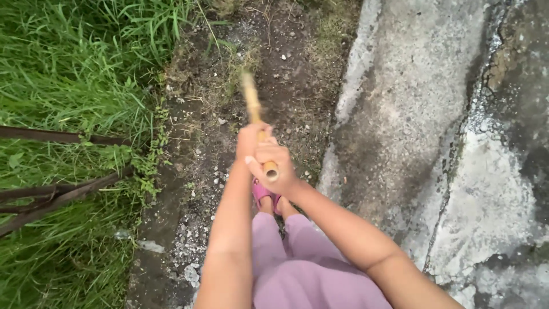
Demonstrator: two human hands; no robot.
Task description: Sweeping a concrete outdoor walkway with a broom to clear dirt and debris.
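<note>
I noted both hands clamped on a long yellowish wooden handle (255, 123): left hand (249, 143) further up, right hand (273, 166) wrapped at its butt end, a two-handed hold for leverage. The handle pointed ahead over the bare dirt strip (200, 149) between green grass (68, 86) and cracked grey concrete (412, 114); its far end was blurred.

An outdoor scene is shown in even, soft daylight. The middle is taken up by a strip of bare dark soil (200, 149), scattered with small stones and dry stalks. To the left, long green grass (74, 74) is seen, crossed by thin rusty metal bars (63, 137). To the right, a weathered grey concrete slab (412, 97) is laid, cracked and stained with darker patches near its far edge.
</note>
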